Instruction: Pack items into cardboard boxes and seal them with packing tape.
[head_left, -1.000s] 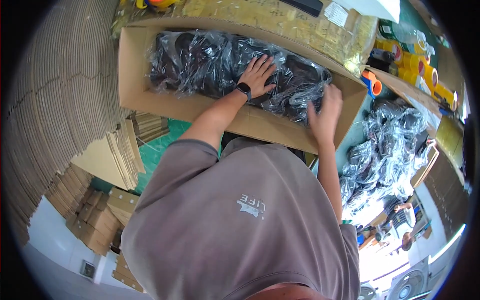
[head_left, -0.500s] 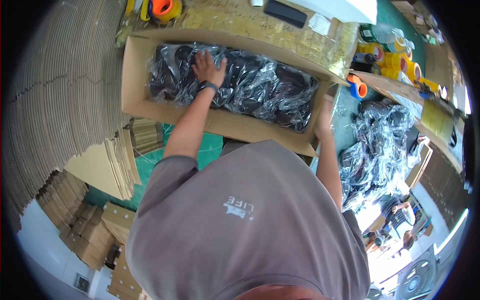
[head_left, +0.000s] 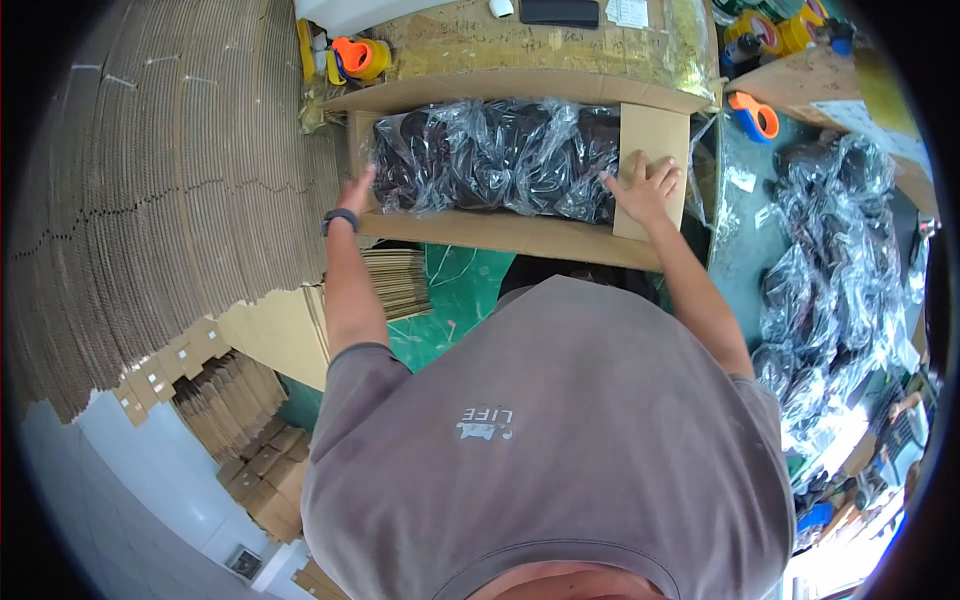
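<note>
A long cardboard box [head_left: 520, 233] lies across in front of me, its long flaps standing outward. Inside it are dark items wrapped in clear plastic [head_left: 490, 160], whose kind the wrapping hides. My right hand [head_left: 648, 188] rests with fingers spread on the right end flap [head_left: 655, 130], which is folded inward over that end of the contents. At the opposite end, my left hand [head_left: 356, 192], wearing a dark wristband, touches the box's left end with its fingers stretched out. Part of those fingers is hard to make out.
Tall stacks of flat cardboard [head_left: 150, 200] fill the left side. Behind the box is a worn, tape-covered bench [head_left: 470, 50] with an orange-and-yellow tape dispenser [head_left: 362, 58]. A blue-and-orange dispenser [head_left: 755, 117] lies on the green table to the right, beyond which sit more plastic-wrapped items [head_left: 830, 260].
My left hand has gone from atop the wrapped items to the box's left end. My right hand has moved from outside the right end onto its flap, now folded inward. The view has shifted.
</note>
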